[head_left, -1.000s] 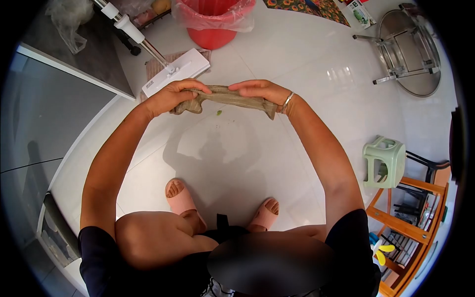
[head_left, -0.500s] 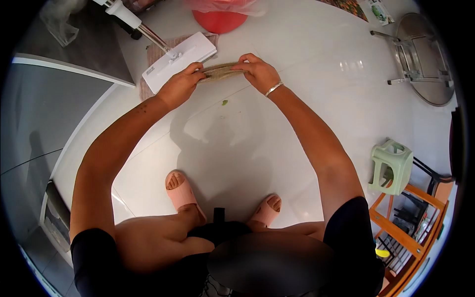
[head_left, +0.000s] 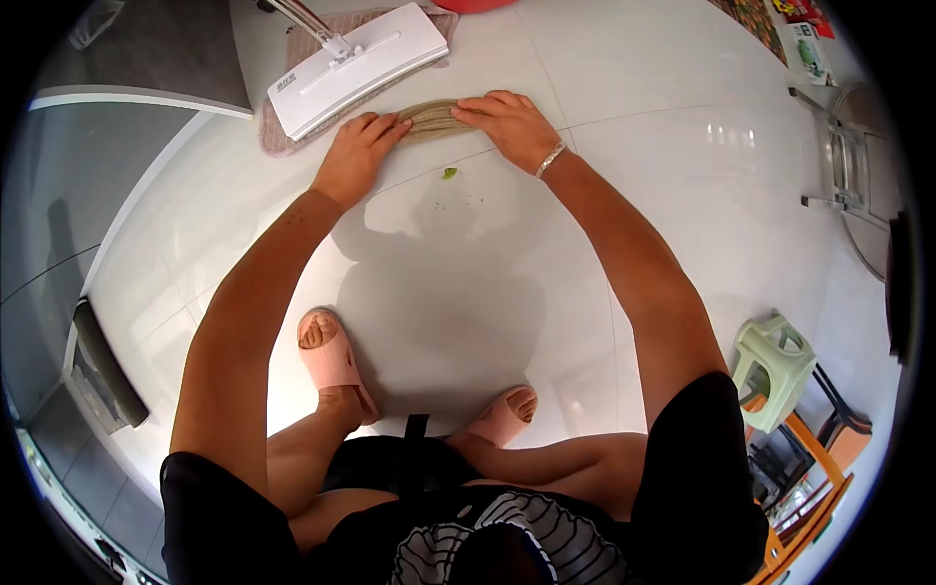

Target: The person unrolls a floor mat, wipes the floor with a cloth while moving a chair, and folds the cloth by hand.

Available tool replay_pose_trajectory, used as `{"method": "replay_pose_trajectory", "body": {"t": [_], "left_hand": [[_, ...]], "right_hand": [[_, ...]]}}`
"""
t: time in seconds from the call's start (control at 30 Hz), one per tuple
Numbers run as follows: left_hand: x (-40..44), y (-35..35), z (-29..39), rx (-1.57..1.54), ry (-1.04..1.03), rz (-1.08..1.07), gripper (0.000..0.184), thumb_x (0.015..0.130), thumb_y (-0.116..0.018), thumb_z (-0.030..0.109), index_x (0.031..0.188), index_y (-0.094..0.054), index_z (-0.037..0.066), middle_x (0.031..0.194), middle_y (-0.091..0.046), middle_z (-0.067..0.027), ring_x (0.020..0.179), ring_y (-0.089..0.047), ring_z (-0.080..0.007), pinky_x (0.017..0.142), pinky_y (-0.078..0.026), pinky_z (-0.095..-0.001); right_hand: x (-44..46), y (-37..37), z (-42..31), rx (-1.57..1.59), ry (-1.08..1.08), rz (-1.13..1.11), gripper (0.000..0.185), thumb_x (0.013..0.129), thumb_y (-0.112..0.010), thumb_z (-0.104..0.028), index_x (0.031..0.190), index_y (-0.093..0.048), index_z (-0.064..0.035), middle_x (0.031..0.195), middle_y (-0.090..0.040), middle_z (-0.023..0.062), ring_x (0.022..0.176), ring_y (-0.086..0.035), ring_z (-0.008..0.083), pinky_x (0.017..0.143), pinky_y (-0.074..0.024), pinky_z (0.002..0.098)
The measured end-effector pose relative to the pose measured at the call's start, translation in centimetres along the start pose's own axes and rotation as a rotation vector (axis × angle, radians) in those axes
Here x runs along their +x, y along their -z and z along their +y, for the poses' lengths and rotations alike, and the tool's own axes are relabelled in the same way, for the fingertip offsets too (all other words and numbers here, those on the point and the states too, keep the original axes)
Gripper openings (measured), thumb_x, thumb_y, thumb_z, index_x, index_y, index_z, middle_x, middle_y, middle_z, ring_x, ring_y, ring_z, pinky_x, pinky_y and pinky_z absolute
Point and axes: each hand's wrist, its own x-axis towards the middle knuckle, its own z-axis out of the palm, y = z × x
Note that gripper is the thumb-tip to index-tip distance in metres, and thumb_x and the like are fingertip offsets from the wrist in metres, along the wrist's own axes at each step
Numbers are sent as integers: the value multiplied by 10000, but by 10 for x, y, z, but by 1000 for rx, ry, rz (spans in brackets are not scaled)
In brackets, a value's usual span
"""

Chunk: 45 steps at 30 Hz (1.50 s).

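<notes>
A folded tan-brown cloth (head_left: 432, 121) is stretched sideways between my two hands, low over or on the pale tiled floor; I cannot tell if it touches. Its left end is pinched in my left hand (head_left: 359, 156), close to the mop's front edge. At the other end, the fingers of my right hand (head_left: 515, 129) are closed on the cloth, with a bracelet around the wrist. A small green scrap (head_left: 449, 174) lies on the floor just below the cloth, with a few dark specks near it.
A flat white mop head (head_left: 363, 66) rests on a pinkish mat (head_left: 277, 139) ahead to the left. Grey cabinets (head_left: 107, 175) line the left side. To the right stand a pale green plastic stool (head_left: 775, 372) and a folded metal-legged table or stool (head_left: 863, 171).
The view has shifted down and closer to the floor. My hands have lowered with the cloth, which looks flatter and shows more of its top face.
</notes>
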Motion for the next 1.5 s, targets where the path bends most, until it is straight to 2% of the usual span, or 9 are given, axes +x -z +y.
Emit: {"method": "replay_pose_trajectory", "body": {"t": [0.23, 0.4, 0.53, 0.7, 0.77, 1.07, 1.27, 1.37, 1.5], "left_hand": [[8, -3, 9, -184, 35, 116, 423, 821, -609, -12, 1229, -613, 100, 1185, -529, -83, 1106, -480, -284, 947, -426, -359], [15, -6, 10, -232, 107, 231, 317, 770, -622, -68, 1033, -665, 104, 967, -591, -64, 898, -539, -296, 789, -477, -392], [18, -4, 12, -239, 93, 252, 250, 760, -614, -69, 948, -663, 87, 895, -597, -73, 869, -549, -303, 767, -476, -393], [14, -7, 23, -257, 166, 216, 199, 760, -603, -55, 903, -665, 68, 833, -584, -89, 868, -561, -304, 760, -480, -383], [7, -6, 36, -282, 208, 204, 202, 757, -595, -60, 902, -658, 65, 847, -580, -95, 873, -561, -310, 769, -483, -385], [-28, -12, 91, -301, 304, 160, 222, 762, -570, -62, 938, -623, 61, 913, -566, -103, 898, -544, -321, 800, -485, -403], [-40, -19, 129, -329, 447, 104, 335, 767, -587, -63, 1079, -546, 53, 1001, -571, -144, 964, -546, -358, 843, -472, -431], [-43, -21, 151, -394, 563, 122, 342, 789, -573, -64, 1121, -542, 14, 1049, -571, -174, 986, -550, -391, 853, -476, -448], [-48, -26, 167, -399, 636, 172, 366, 829, -546, -32, 1193, -527, 0, 1097, -571, -193, 1002, -557, -386, 866, -478, -441]], "right_hand": [[-8, -1, -4, 89, 7, 163, 377, 853, -599, -54, 1199, -646, -195, 1245, -570, -88, 1152, -478, 136, 1003, -354, 308], [0, -13, -3, 226, -53, 226, 285, 843, -610, -38, 1064, -710, -188, 1077, -602, -55, 1001, -524, 161, 892, -437, 301], [2, -22, -8, 369, -134, 280, 272, 834, -593, 0, 997, -731, -168, 947, -588, -16, 882, -528, 189, 797, -495, 290], [-12, -22, -21, 329, -154, 217, 330, 813, -587, 29, 1041, -716, -171, 945, -569, -27, 906, -517, 180, 820, -495, 286], [-25, -18, -30, 335, -161, 163, 395, 777, -586, 55, 1074, -704, -176, 961, -558, -34, 927, -508, 173, 817, -492, 286], [-72, -16, -74, 307, -217, 130, 389, 766, -582, 42, 1088, -690, -147, 975, -571, -21, 932, -514, 177, 823, -488, 293], [-93, -26, -115, 282, -295, 253, 361, 763, -580, 31, 1086, -676, -100, 979, -570, 10, 929, -530, 209, 769, -512, 304], [-91, -35, -142, 208, -380, 345, 314, 743, -601, -3, 1053, -649, -16, 972, -555, 53, 942, -540, 247, 752, -526, 333], [-80, -44, -171, 193, -500, 381, 281, 776, -585, -33, 1051, -628, -4, 975, -548, 86, 948, -551, 266, 728, -534, 345]]}}
